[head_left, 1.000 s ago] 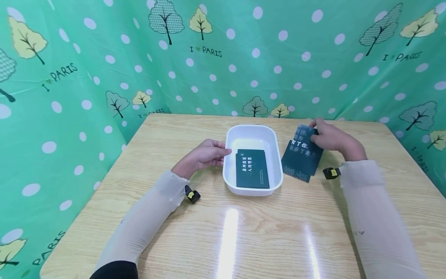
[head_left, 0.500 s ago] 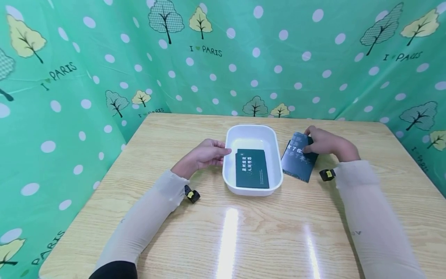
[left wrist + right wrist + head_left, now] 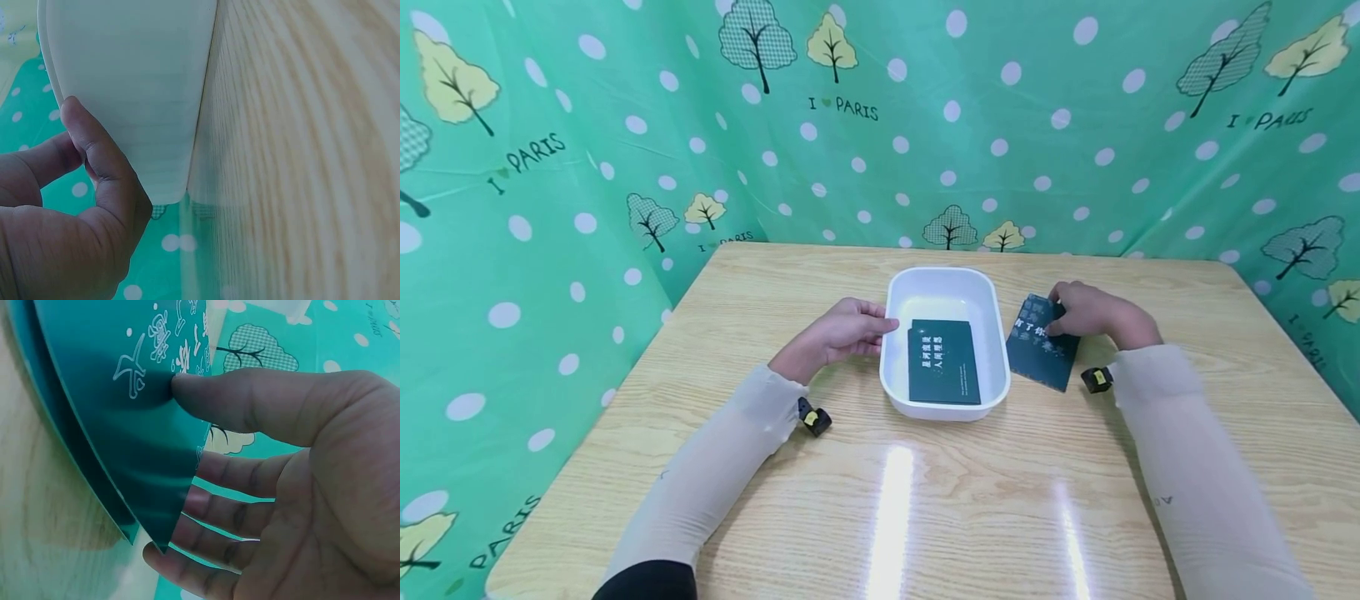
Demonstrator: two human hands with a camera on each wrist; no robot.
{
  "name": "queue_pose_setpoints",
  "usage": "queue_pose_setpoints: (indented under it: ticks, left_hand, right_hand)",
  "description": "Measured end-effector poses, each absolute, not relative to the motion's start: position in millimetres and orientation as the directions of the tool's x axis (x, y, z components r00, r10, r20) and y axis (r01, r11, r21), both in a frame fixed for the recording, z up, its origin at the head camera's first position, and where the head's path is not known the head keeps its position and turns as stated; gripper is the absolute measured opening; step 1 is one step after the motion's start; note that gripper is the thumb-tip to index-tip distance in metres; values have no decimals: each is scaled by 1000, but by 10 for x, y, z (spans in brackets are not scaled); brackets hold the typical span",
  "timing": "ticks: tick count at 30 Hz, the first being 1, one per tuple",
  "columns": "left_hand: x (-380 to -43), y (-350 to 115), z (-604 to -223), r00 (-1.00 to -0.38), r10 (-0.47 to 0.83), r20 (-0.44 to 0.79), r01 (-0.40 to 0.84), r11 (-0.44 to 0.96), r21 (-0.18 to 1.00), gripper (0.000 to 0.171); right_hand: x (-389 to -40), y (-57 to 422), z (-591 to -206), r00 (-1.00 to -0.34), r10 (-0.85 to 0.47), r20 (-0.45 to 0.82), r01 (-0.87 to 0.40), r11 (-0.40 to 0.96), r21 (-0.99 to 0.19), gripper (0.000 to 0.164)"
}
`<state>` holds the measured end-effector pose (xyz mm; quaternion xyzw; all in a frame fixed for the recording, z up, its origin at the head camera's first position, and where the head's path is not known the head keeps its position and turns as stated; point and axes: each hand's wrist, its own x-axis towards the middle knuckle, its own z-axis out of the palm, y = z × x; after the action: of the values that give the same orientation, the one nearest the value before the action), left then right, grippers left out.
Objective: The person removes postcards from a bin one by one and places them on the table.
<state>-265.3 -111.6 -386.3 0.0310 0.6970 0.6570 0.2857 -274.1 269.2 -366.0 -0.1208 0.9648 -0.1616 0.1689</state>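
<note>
My left hand (image 3: 847, 328) grips the left rim of a white plastic tub (image 3: 891, 387), thumb over the edge and fingers outside against its wall (image 3: 144, 94). Inside the tub lie dark green cards (image 3: 943, 367) with white writing, stacked slightly askew. To the right of the tub, my right hand (image 3: 1090, 312) pinches a dark green card (image 3: 1041, 358) printed with white characters by its far right edge. The right wrist view shows the thumb (image 3: 212, 400) on the printed face and the other fingers behind. A second card edge (image 3: 81, 462) runs just beneath the held card.
Everything stands on a light wood-grain table (image 3: 985, 500). A green curtain (image 3: 880, 167) with trees and white dots hangs behind and at the left. Small black devices with yellow marks sit at both wrists, such as the right one (image 3: 1097, 380).
My right hand has moved left and toward me, sliding the upper card down until it nearly covers the one beneath. The left hand and the tub have stayed in place.
</note>
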Motion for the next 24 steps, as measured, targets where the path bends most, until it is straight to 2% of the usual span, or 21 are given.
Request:
queue_pose_setpoints:
  ticks: [24]
  left_hand:
    - [-2662, -1114, -3872, -834, 419, -359, -337, 129, 933, 18]
  right_hand:
    - [-2749, 2590, -3706, -911, -255, -323, -173, 949, -262, 54]
